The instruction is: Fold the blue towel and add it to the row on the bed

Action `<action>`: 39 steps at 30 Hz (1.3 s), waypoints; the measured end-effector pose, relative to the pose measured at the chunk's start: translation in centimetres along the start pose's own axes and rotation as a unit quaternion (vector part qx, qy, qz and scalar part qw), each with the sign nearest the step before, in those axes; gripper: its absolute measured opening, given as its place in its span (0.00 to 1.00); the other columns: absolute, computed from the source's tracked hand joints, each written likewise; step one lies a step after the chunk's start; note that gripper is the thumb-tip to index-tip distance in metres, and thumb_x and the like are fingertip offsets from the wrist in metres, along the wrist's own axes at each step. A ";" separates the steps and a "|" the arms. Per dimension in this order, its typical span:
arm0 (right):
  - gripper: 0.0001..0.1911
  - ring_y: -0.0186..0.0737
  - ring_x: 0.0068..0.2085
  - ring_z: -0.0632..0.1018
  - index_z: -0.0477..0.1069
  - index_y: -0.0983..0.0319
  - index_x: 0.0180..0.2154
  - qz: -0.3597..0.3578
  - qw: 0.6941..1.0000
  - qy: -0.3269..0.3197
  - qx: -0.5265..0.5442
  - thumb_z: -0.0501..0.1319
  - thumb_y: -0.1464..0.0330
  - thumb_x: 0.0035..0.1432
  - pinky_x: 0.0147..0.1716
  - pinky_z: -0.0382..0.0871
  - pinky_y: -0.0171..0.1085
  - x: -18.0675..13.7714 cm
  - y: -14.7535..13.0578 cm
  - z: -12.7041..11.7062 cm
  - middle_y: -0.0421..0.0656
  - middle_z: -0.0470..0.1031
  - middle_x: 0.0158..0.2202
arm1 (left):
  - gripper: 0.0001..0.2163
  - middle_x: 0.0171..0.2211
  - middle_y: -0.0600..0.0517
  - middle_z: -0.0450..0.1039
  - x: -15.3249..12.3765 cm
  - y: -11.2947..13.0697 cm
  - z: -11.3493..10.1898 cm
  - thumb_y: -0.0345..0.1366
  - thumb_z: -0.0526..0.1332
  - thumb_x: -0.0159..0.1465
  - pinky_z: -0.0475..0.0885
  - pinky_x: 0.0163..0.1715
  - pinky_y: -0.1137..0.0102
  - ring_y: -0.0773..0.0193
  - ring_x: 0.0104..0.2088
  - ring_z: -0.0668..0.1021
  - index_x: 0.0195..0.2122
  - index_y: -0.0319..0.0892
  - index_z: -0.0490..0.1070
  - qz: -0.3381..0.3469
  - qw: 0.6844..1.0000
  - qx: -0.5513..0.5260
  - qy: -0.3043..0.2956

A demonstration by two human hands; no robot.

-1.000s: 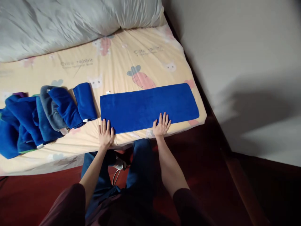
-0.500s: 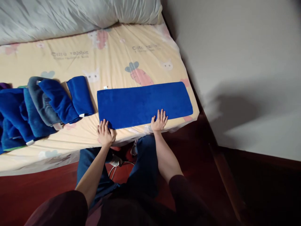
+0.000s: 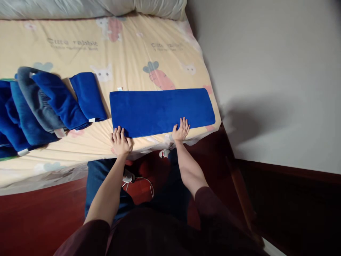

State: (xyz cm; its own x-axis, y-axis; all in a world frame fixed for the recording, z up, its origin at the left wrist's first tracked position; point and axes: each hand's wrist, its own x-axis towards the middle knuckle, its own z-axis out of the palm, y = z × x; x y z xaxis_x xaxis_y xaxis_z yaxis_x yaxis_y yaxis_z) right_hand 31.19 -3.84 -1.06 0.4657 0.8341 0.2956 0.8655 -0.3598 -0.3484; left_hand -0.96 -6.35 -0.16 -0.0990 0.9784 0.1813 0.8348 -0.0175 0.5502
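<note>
A blue towel (image 3: pixel 160 111), folded into a long flat strip, lies near the front edge of the bed (image 3: pixel 128 60). My left hand (image 3: pixel 121 141) rests at the strip's near left corner, fingers stretched out on the sheet and the towel's edge. My right hand (image 3: pixel 181 129) lies flat on the strip's near edge, right of its middle, fingers spread. Neither hand holds anything.
A row of folded blue and grey towels (image 3: pixel 50 103) lies overlapped at the left of the bed. Grey pillows (image 3: pixel 149 6) sit at the head. A white wall (image 3: pixel 266 71) runs along the right side. Dark red floor (image 3: pixel 39 213) lies below the bed edge.
Both hands stay on the towel's near edge. The left hand's fingers curled a little and spread again. The view has tilted, so the bed sits higher in the frame.
</note>
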 end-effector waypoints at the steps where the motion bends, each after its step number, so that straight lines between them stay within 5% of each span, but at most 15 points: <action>1: 0.28 0.46 0.71 0.59 0.65 0.64 0.64 -0.002 1.000 0.009 0.008 0.47 0.66 0.66 0.69 0.48 0.56 0.1 0.0 0.1 0.52 0.64 0.67 | 0.29 0.70 0.40 0.57 0.0 0.0 0.0 0.35 0.53 0.63 0.42 0.71 0.47 0.47 0.71 0.55 0.66 0.36 0.63 0.000 1.000 0.001 0.000; 6: 0.26 0.47 0.66 0.66 0.67 0.65 0.61 0.007 0.996 0.059 0.074 0.47 0.67 0.67 0.66 0.55 0.54 -0.3 0.6 -0.4 0.54 0.71 0.61 | 0.30 0.70 0.40 0.56 0.0 -0.1 0.2 0.35 0.54 0.61 0.40 0.70 0.47 0.46 0.71 0.55 0.66 0.36 0.62 0.003 1.000 0.001 -0.006; 11: 0.22 0.46 0.51 0.76 0.73 0.65 0.55 0.009 0.980 0.092 0.177 0.45 0.66 0.70 0.57 0.67 0.48 -5.3 0.7 -1.4 0.53 0.79 0.47 | 0.31 0.70 0.39 0.55 0.1 -0.2 0.6 0.35 0.55 0.60 0.39 0.70 0.45 0.44 0.72 0.54 0.66 0.36 0.62 -0.001 1.000 -0.010 -0.013; 15: 0.21 0.46 0.50 0.76 0.74 0.64 0.55 -0.009 0.983 0.060 0.175 0.49 0.65 0.70 0.55 0.68 0.46 -8.6 -1.0 -1.1 0.51 0.80 0.44 | 0.32 0.71 0.40 0.53 0.1 0.1 0.6 0.34 0.56 0.59 0.39 0.69 0.43 0.42 0.72 0.52 0.67 0.38 0.61 -0.008 1.000 -0.009 -0.021; 21: 0.22 0.48 0.50 0.75 0.72 0.63 0.59 0.046 0.982 0.067 0.172 0.50 0.66 0.69 0.56 0.68 0.48 -7.7 -2.2 -1.0 0.49 0.81 0.45 | 0.31 0.71 0.38 0.53 0.0 0.8 0.3 0.34 0.54 0.61 0.40 0.69 0.43 0.42 0.72 0.51 0.67 0.36 0.60 0.000 1.000 0.004 -0.025; 27: 0.23 0.47 0.52 0.76 0.73 0.63 0.59 0.066 0.958 0.013 0.277 0.52 0.64 0.68 0.59 0.68 0.49 -7.2 -2.2 -1.5 0.51 0.80 0.50 | 0.29 0.70 0.38 0.55 0.0 1.0 0.4 0.35 0.53 0.62 0.43 0.68 0.43 0.43 0.71 0.54 0.66 0.36 0.62 0.011 0.999 0.039 -0.009; 30: 0.27 0.45 0.46 0.79 0.71 0.64 0.62 0.141 0.916 -0.020 0.374 0.54 0.58 0.68 0.52 0.74 0.45 -7.1 -2.3 -2.1 0.54 0.78 0.54 | 0.29 0.70 0.37 0.55 -0.1 1.1 0.4 0.35 0.53 0.62 0.43 0.68 0.43 0.42 0.71 0.53 0.65 0.36 0.62 0.013 0.999 0.035 -0.013; 35: 0.37 0.38 0.32 0.82 0.63 0.57 0.67 0.251 0.776 -0.130 0.564 0.62 0.51 0.61 0.29 0.77 0.36 -5.8 -2.1 -2.7 0.52 0.73 0.61 | 0.28 0.69 0.37 0.56 0.0 1.5 0.5 0.35 0.52 0.63 0.44 0.69 0.45 0.44 0.71 0.55 0.65 0.36 0.62 0.014 0.998 0.054 -0.003; 39: 0.34 0.43 0.44 0.84 0.70 0.60 0.62 0.265 0.701 -0.134 0.648 0.66 0.52 0.57 0.37 0.80 0.36 -4.4 -2.8 -2.3 0.49 0.81 0.48 | 0.26 0.69 0.39 0.57 -0.1 1.7 0.2 0.35 0.52 0.64 0.48 0.68 0.45 0.44 0.70 0.57 0.64 0.38 0.63 0.009 0.998 0.069 0.003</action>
State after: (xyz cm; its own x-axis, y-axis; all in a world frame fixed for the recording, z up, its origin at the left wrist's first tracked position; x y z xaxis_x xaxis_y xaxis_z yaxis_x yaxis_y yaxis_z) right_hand 27.17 -7.49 0.68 0.4565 0.8384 -0.2978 -0.3920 -0.1110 -0.9132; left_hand 0.60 -6.46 0.61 -0.0863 0.9772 0.1941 0.9034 -0.0053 0.4287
